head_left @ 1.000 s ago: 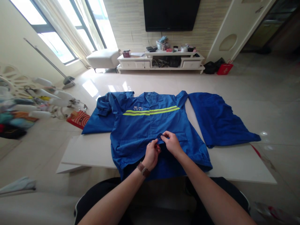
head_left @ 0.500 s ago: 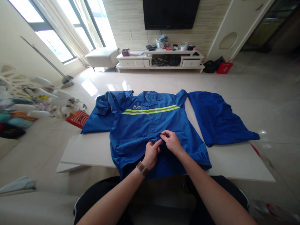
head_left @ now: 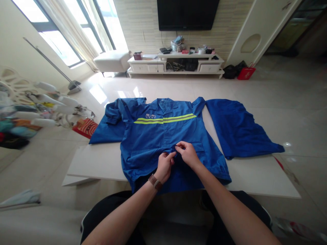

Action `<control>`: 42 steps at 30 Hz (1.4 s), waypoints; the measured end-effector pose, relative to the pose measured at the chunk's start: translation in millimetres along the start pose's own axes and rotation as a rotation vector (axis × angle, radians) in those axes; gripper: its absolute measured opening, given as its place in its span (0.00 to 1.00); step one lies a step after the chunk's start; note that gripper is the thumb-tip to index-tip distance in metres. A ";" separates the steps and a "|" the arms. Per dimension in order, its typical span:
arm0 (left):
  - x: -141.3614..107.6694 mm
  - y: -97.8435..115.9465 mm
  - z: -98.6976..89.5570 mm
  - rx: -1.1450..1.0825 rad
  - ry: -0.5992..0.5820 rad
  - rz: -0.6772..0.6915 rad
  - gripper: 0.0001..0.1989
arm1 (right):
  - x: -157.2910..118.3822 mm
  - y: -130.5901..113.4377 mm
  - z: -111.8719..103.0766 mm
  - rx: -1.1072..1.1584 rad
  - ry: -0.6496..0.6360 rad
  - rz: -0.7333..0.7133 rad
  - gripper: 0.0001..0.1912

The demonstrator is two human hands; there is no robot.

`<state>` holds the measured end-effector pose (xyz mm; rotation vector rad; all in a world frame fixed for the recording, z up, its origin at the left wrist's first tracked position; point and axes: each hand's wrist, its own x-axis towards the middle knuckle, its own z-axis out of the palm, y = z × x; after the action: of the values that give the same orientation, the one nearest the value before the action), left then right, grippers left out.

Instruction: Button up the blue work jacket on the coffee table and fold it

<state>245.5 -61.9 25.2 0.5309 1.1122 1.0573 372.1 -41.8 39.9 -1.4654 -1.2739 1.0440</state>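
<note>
A blue work jacket (head_left: 145,139) with a yellow-green reflective stripe (head_left: 178,118) lies front up, collar away from me. Near its lower front, my left hand (head_left: 165,166) pinches the jacket's front edge. My right hand (head_left: 187,153) closes its fingertips on the same edge just to the right, almost touching the left. The cloth is lifted and bunched between them. Whether a button or snap sits under the fingertips is hidden. A brown-strapped watch (head_left: 155,182) is on my left wrist.
The jacket rests on a white table (head_left: 260,177). Blue folded cloth (head_left: 240,131) lies to its right, and more blue cloth (head_left: 102,132) to its left. Beyond are a low TV cabinet (head_left: 145,68), a red bag (head_left: 246,72) and, at left, a thread-cone rack (head_left: 51,105).
Both hands keep their pinch on the jacket front with hardly any movement. The whole view has shifted very slightly.
</note>
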 end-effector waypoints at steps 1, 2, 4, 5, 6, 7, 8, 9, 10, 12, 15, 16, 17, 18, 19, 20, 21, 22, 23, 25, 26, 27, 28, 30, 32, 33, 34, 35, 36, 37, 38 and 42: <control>0.0 0.2 0.2 -0.007 -0.002 -0.008 0.20 | 0.0 0.3 0.2 -0.001 0.000 -0.002 0.12; 0.0 0.3 0.4 -0.016 -0.002 -0.015 0.20 | -0.1 0.5 0.4 -0.002 0.000 -0.003 0.12; 0.0 0.6 0.8 -0.033 -0.005 -0.027 0.21 | -0.1 1.1 0.7 -0.006 0.003 -0.005 0.12; 0.0 0.8 1.0 -0.040 -0.006 -0.032 0.21 | -0.2 1.2 0.9 -0.008 0.006 -0.008 0.12; -0.2 0.9 1.2 -0.046 -0.006 -0.036 0.21 | -0.2 1.4 1.1 -0.010 0.009 -0.009 0.12; -0.4 1.1 1.3 -0.052 -0.006 -0.042 0.21 | -0.3 1.4 1.3 -0.011 0.011 -0.011 0.12; -0.8 1.2 1.4 -0.058 -0.007 -0.046 0.20 | -0.4 1.4 1.5 -0.012 0.011 -0.012 0.12; -1.3 1.3 1.6 -0.064 -0.007 -0.050 0.20 | -0.5 1.4 1.6 -0.013 0.011 -0.013 0.12; -1.8 1.3 1.7 -0.069 -0.006 -0.052 0.20 | -0.6 1.2 1.7 -0.012 0.009 -0.014 0.12; -3.1 1.1 2.1 -0.079 -0.010 -0.052 0.20 | -0.6 0.7 1.8 -0.006 0.007 -0.012 0.12; -4.8 1.1 2.8 -0.110 -0.024 -0.053 0.20 | -0.5 -0.5 1.3 0.008 0.012 -0.010 0.12; -5.1 1.3 3.0 -0.117 -0.030 -0.057 0.20 | -0.5 -1.0 1.1 0.010 0.016 -0.010 0.12; -5.3 1.6 3.1 -0.120 -0.036 -0.061 0.21 | -0.6 -1.5 0.8 0.009 0.020 -0.009 0.12; -5.3 2.0 3.2 -0.118 -0.040 -0.066 0.21 | -0.8 -2.0 0.6 0.006 0.024 -0.008 0.12; -5.2 2.4 3.3 -0.114 -0.042 -0.069 0.21 | -1.0 -2.4 0.4 0.002 0.025 -0.006 0.12; -5.0 2.7 3.4 -0.110 -0.043 -0.071 0.21 | -1.1 -2.7 0.3 -0.001 0.026 -0.005 0.12; -4.6 2.9 3.4 -0.106 -0.042 -0.071 0.21 | -1.3 -2.9 0.2 -0.001 0.024 -0.005 0.12; -4.2 2.9 3.5 -0.104 -0.040 -0.069 0.20 | -1.4 -3.0 0.2 0.001 0.022 -0.004 0.12; -3.8 2.8 3.6 -0.103 -0.037 -0.068 0.20 | -1.4 -3.1 0.3 0.004 0.020 -0.004 0.12; -3.1 2.2 4.0 -0.106 -0.025 -0.065 0.21 | -1.3 -3.0 0.5 0.006 0.018 -0.008 0.12; -2.9 1.8 4.2 -0.110 -0.018 -0.065 0.20 | -1.2 -2.9 0.5 0.005 0.018 -0.009 0.12; -2.8 1.3 4.4 -0.114 -0.012 -0.065 0.20 | -1.1 -2.7 0.6 0.002 0.019 -0.010 0.11; -2.8 0.8 4.5 -0.116 -0.008 -0.066 0.20 | -1.0 -2.6 0.7 -0.001 0.020 -0.010 0.11; -2.9 -0.1 4.4 -0.115 -0.010 -0.068 0.20 | -0.9 -2.2 0.8 -0.004 0.021 -0.011 0.11; -2.8 -0.9 3.9 -0.112 -0.016 -0.070 0.19 | -1.0 -1.9 1.2 -0.006 0.021 -0.013 0.11; -2.6 -1.1 3.5 -0.111 -0.020 -0.071 0.19 | -1.1 -1.9 1.4 -0.007 0.020 -0.014 0.11; -2.3 -1.2 3.2 -0.111 -0.023 -0.072 0.19 | -1.3 -2.0 1.5 -0.008 0.019 -0.014 0.11; -1.9 -1.2 3.0 -0.114 -0.025 -0.074 0.18 | -1.5 -2.3 1.5 -0.008 0.018 -0.014 0.10; -1.6 -1.2 2.8 -0.118 -0.026 -0.077 0.18 | -1.7 -2.8 1.2 -0.008 0.017 -0.015 0.10; -1.7 -1.3 2.9 -0.118 -0.025 -0.084 0.17 | -1.8 -3.5 0.4 -0.009 0.020 -0.019 0.10; -2.4 -1.8 3.0 -0.111 -0.026 -0.098 0.17 | -1.7 -4.5 -0.8 -0.014 0.029 -0.025 0.10; -18.4 -13.3 3.6 -0.012 -0.030 -0.178 0.15 | 1.1 -10.2 -9.7 -0.066 0.167 -0.069 0.10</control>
<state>253.2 -83.6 24.5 0.4287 1.1045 0.8983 379.3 -41.1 52.0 -1.5145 -1.2402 0.8233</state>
